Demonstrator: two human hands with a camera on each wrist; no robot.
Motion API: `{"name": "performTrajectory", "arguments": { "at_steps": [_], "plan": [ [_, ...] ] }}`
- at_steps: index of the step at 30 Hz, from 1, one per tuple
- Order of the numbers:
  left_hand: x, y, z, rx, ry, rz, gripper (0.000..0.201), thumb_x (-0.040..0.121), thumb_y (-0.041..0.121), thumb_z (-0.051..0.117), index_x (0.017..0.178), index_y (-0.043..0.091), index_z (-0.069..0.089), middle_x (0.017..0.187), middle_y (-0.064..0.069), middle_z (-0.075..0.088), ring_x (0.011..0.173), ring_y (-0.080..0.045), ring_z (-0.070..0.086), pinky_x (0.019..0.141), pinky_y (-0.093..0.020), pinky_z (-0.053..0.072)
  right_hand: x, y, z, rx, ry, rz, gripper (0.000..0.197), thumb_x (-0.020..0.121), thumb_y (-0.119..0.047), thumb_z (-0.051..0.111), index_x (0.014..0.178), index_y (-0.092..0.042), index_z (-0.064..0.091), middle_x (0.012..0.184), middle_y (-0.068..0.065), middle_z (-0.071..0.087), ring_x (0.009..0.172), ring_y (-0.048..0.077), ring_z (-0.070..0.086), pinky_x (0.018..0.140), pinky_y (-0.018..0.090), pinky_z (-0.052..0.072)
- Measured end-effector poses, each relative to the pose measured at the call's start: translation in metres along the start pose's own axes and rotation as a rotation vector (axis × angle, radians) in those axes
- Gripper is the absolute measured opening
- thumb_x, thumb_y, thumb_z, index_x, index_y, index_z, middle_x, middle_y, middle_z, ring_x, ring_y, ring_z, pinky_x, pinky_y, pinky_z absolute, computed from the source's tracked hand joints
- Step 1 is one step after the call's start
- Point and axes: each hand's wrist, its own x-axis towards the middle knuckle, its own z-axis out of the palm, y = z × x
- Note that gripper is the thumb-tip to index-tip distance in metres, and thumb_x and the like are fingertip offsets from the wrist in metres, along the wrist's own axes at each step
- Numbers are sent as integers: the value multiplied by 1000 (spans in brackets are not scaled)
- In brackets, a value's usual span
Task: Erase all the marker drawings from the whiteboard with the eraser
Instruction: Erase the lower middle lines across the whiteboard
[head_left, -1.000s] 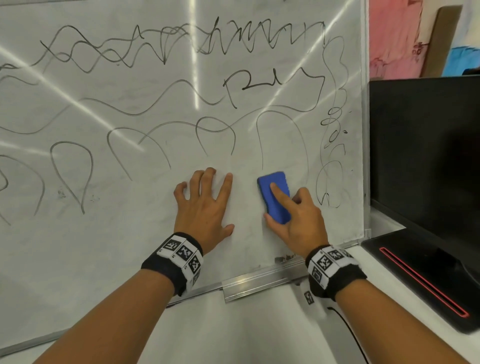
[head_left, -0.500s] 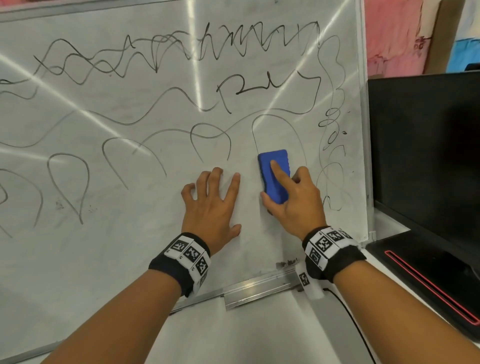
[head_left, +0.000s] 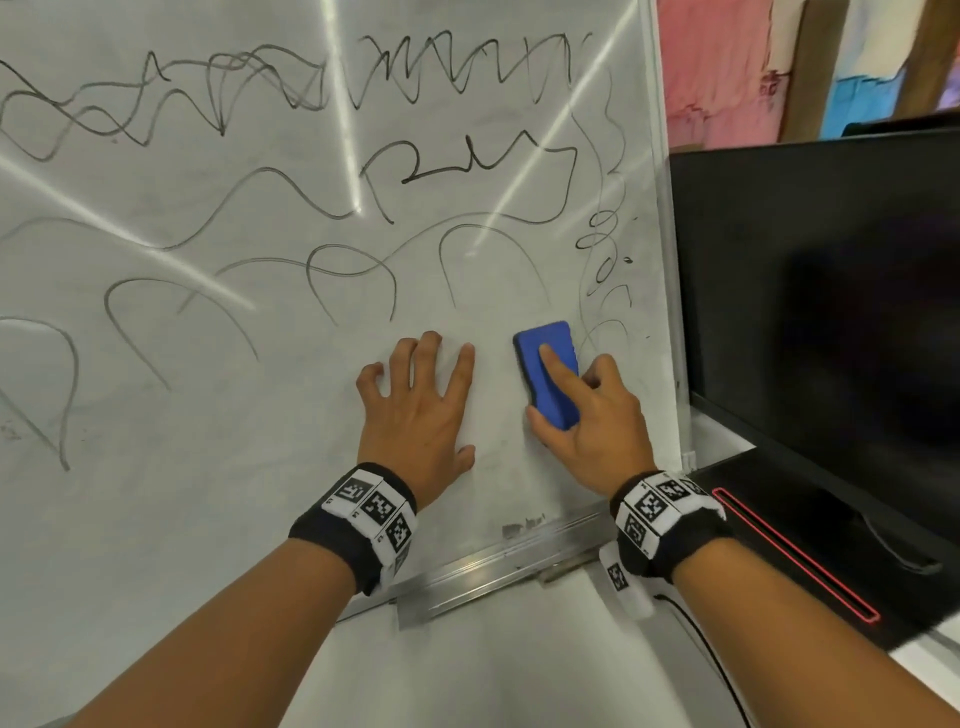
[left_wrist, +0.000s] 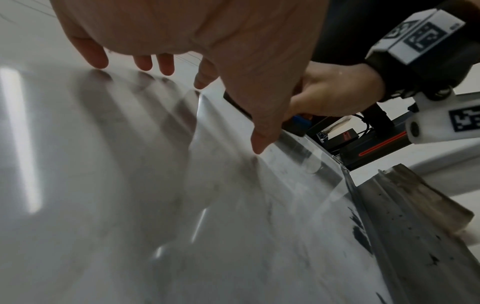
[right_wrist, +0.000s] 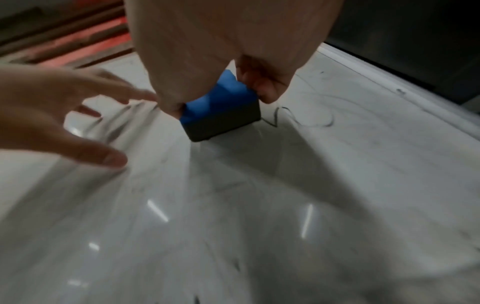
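Sliding right toward the edge squiggles (head_left: 602, 260) since a moment ago, eraser (head_left: 546, 374) pinched in right hand (head_left: 589, 415), pressed low on board (head_left: 208, 467). Left hand (head_left: 415, 410) splayed flat, holding nothing. Barely begun; most drawings remaining above.

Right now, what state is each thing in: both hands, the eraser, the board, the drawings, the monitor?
left hand: fingers spread, resting on the whiteboard.
right hand: grips the eraser, forefinger along its back.
eraser: pressed to the board, lower right.
whiteboard: wiped along the bottom.
marker drawings: not yet erased above.
monitor: dark.
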Motion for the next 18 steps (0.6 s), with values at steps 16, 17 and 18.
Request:
{"name": "performTrajectory", "arguments": {
  "at_steps": [16,17,18],
  "plan": [
    [10,41,7,12,-38,61,109,67,52,77,155,21,20,154,-19,15,140,-40,18,103,-60,26,-23,23,-12,-94,-200,70,76,84,-58,64,149,-38,29,102,-3,41,74,16,53,66,38,56],
    [10,43,8,10,-42,64,110,67,51,77,155,21,20,154,-19,13,140,-40,17,103,-60,26,-29,28,-15,-101,-210,114,76,84,-57,64,147,-39,28,102,-3,42,75,17,54,66,39,57],
    [11,44,9,9,-45,68,110,66,51,78,155,21,20,154,-18,13,140,-40,17,103,-60,25,-30,33,-18,-99,-198,173,75,83,-57,64,146,-39,27,102,-3,44,76,19,55,67,40,57]
  ]
}}
